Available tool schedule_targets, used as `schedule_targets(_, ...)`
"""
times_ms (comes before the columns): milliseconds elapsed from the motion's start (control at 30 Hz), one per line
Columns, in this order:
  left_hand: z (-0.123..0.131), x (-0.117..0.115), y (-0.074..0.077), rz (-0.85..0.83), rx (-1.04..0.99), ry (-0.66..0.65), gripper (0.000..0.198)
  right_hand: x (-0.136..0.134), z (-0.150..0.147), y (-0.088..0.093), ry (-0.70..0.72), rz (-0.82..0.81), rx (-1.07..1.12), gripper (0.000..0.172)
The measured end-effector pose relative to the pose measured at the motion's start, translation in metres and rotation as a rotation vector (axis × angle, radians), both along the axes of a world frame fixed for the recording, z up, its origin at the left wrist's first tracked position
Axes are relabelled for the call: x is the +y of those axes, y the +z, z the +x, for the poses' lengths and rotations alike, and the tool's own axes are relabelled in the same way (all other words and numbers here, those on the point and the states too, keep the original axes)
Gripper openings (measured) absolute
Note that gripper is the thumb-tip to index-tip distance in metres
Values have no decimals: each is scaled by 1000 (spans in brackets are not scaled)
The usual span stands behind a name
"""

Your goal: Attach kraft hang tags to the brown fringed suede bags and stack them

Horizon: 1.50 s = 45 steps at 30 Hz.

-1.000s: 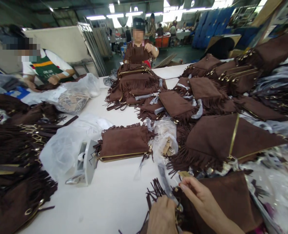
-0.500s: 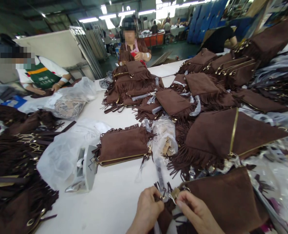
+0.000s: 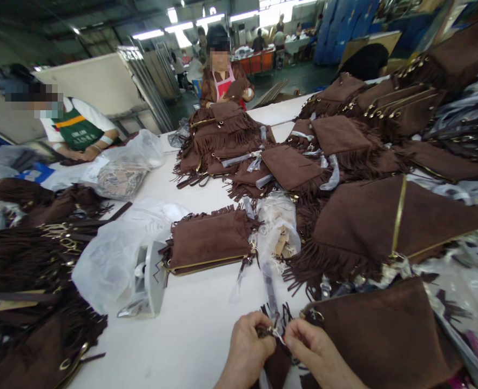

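At five to six o'clock over the desk (image 3: 198, 324), now gripping gold-toned fitting (image 3: 271, 331) in closed left hand (image 3: 249, 344) and white string (image 3: 279, 337) in pinched right hand (image 3: 318, 350), closer together than before, suggesting fine work at the fitting.

Two bare hands, near side of a white table (image 3: 182, 335): left hand (image 3: 249, 346), fingers curled on gold hardware (image 3: 268, 331); right hand (image 3: 320, 348), fingertips pinching white string (image 3: 278, 335), the two just apart. One brown pouch (image 3: 380, 335), near right, beside the right hand. One fringed bag (image 3: 364, 221), larger, beyond it. One flat purse (image 3: 210, 237), mid-table, gold zip toward me. One plastic sack (image 3: 281, 237) of tags, right of the purse. One grey stand (image 3: 152, 281), left of it. Far side: two co-workers, one in a green apron (image 3: 79, 131), one in a pink-and-red apron (image 3: 224, 84).
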<state>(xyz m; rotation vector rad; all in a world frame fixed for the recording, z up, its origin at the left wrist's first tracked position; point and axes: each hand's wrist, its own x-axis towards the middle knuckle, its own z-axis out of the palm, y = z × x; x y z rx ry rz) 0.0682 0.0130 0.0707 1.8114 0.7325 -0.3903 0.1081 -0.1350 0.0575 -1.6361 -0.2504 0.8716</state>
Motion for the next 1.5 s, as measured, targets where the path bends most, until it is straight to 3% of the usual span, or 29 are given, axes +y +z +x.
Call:
schedule_targets(433,-2,-1,0,-55,-21,20,20,0,1,1,140,-209,-363,12)
schedule_targets(767,-3,-4,7,59,0,-60,20,4,9,1,200,-265,-396,12)
schedule_targets(1033,-1,-1,11,-140,-19,23,18,6,6,-3,177,-253,-427,14)
schedule_targets(1300,1,3,4,-315,3,143,18,4,5,-5,137,-227,-371,18)
schedule_targets(1500,2,1,-1,-397,15,126,19,2,6,-6,108,-236,-320,18)
